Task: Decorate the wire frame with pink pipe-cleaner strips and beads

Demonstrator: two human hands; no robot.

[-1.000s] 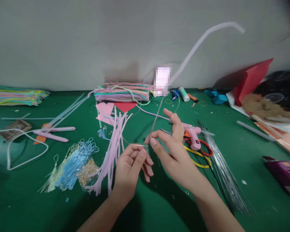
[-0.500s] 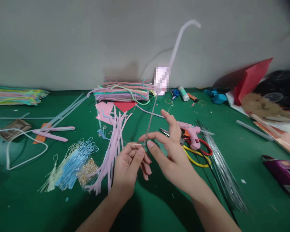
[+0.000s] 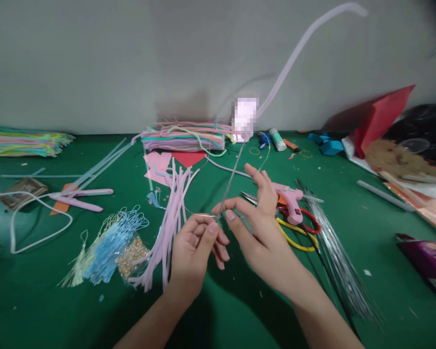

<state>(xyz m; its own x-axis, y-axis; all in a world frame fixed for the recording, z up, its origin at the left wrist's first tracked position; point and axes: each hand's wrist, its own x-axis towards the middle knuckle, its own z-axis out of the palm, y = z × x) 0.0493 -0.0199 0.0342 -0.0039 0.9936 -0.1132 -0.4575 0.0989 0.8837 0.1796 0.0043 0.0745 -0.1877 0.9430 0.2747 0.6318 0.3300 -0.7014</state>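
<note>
My left hand point(image 3: 196, 249) is closed, thumb and forefinger pinching thin metal wire point(image 3: 229, 182) near its lower end. Upward from the pinch, the wire leads to a long lilac pipe cleaner point(image 3: 294, 55) that bends across the wall to the upper right; a blurred patch partly covers where they meet. Thin wire ends also stick out left of the pinch. My right hand point(image 3: 259, 232) has its fingers spread, the forefinger tip against the wire and the thumb slightly apart from it. Lilac pipe cleaners point(image 3: 174, 208) lie beside my left hand.
Scissors point(image 3: 298, 242) and a pink glue gun point(image 3: 292, 201) lie right of my right hand, near a bundle of wires point(image 3: 337, 257). To the left are blue tassels point(image 3: 111, 247), a bag of beads point(image 3: 132, 257) and a pink hair straightener-like tool point(image 3: 80, 198). Bundled pipe cleaners point(image 3: 185, 140) lie against the wall.
The lilac pipe cleaner has swung to the right and higher, and the wire leans further right. My right thumb and forefinger have shifted slightly right; my left hand keeps its pinch.
</note>
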